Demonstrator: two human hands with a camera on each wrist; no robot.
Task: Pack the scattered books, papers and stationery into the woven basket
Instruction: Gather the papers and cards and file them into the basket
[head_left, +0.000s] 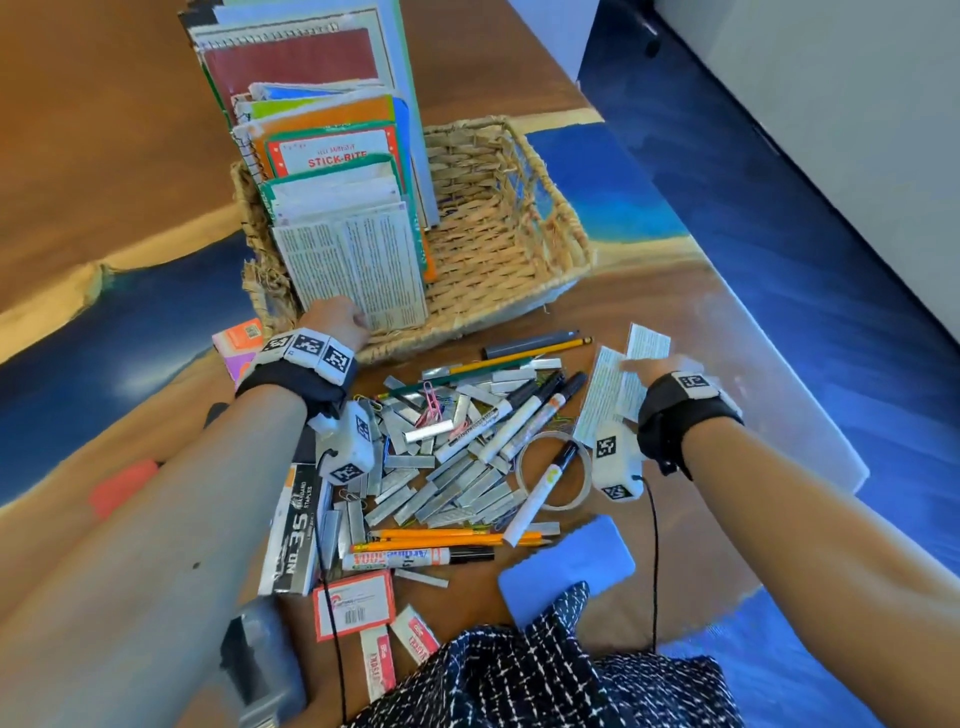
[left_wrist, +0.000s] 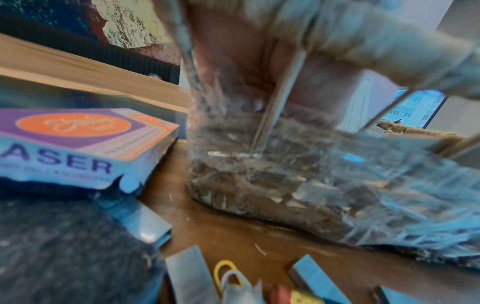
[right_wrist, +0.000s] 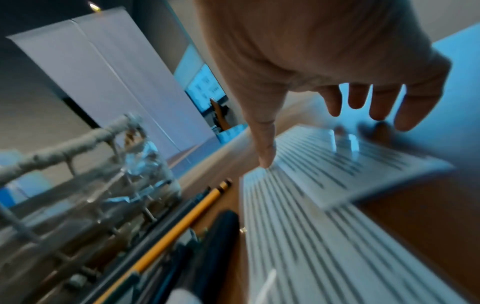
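Left hand (head_left: 337, 318) grips the printed sheet (head_left: 353, 270) standing upright at the near wall of the woven basket (head_left: 498, 228), frame centre, likely steadying the books, while right hand (head_left: 655, 366), fingers spread, presses loose papers (head_left: 602, 395) on the counter (head_left: 649, 306) to gather them.

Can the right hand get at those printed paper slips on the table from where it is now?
Probably yes. The right hand hovers open directly over the two printed slips, thumb tip about touching one. Nothing lies on top of them; the markers sit off to the left.
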